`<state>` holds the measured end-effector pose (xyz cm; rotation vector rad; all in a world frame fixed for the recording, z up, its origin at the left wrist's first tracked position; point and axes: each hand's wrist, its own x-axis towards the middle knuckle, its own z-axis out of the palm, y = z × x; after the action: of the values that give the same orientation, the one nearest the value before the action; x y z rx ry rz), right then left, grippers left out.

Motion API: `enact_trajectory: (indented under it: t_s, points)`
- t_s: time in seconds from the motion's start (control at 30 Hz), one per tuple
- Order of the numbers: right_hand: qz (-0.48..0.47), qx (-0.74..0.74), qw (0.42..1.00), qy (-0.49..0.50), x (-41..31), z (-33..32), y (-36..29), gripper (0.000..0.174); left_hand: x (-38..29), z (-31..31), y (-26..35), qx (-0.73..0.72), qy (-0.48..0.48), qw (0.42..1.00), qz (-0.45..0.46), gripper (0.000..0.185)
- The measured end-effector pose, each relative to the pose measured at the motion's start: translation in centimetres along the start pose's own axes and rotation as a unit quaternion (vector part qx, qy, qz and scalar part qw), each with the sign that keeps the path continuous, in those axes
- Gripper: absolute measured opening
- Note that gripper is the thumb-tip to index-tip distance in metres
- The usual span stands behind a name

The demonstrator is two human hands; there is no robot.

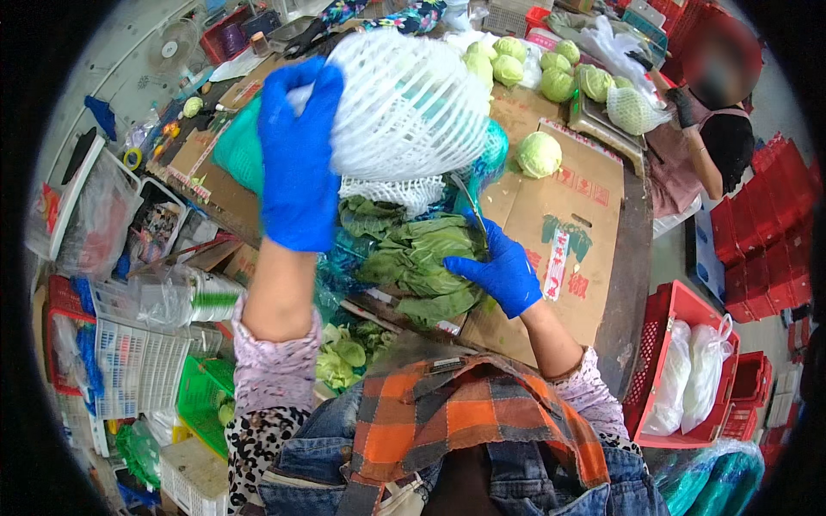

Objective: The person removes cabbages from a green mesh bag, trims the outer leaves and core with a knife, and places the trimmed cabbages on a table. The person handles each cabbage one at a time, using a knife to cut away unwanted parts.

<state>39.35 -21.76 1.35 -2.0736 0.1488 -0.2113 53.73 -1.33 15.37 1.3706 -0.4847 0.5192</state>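
My left hand (300,155), in a blue glove, is raised at the left with its thumb and fingers closed on the edge of a white foam net (406,109). Behind and below it lies green mesh netting (239,151). My right hand (497,267), gloved in blue too, grips a knife (470,198) whose blade points up and away; its thumb rests by the dark green outer leaves (432,258) of a cabbage. One trimmed pale cabbage (539,155) sits on the cardboard to the right. What the net covers is hard to tell.
Several cabbages (508,69) lie at the table's far side. A co-worker at the right holds a netted cabbage on a scale (600,119). Another person's patterned sleeves (406,14) show at the top. A red crate (700,380) with white bags stands right, a green crate (203,400) lower left.
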Motion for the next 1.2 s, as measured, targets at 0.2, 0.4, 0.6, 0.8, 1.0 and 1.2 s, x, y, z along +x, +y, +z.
enact_trajectory:
  t_s: [0.2, 0.4, 0.6, 0.8, 1.0, 1.2]
  points:
    - [0.067, 0.061, 0.996, 0.007, 0.1, 0.1, 1.3, 0.074, -10.2, -18.4, -5.0, 0.151, -0.145, 0.912, -0.352, 0.020]
    - [0.140, 0.127, 0.981, -0.044, -2.4, -0.4, 3.9, 0.080, -23.1, -25.6, -9.9, 0.620, -0.382, 0.661, -0.178, 0.036]
    - [0.105, 0.241, 0.961, -0.091, -2.2, -0.3, 5.2, 0.065, -18.1, -6.3, -4.3, 0.349, -0.485, 0.795, 0.104, 0.089]
    - [0.180, 0.376, 0.909, 0.007, -2.3, 0.9, 4.8, 0.046, -15.9, -1.5, -11.6, 0.206, -0.507, 0.831, 0.102, 0.112]
    - [0.240, 0.432, 0.867, -0.061, 0.7, 4.2, 5.4, 0.032, -16.3, -5.6, -8.1, 0.218, -0.431, 0.874, -0.048, 0.107]
    - [0.159, 0.409, 0.897, -0.051, 2.3, 7.5, 6.8, 0.029, -17.7, -8.2, -10.1, 0.240, -0.326, 0.892, -0.202, 0.095]
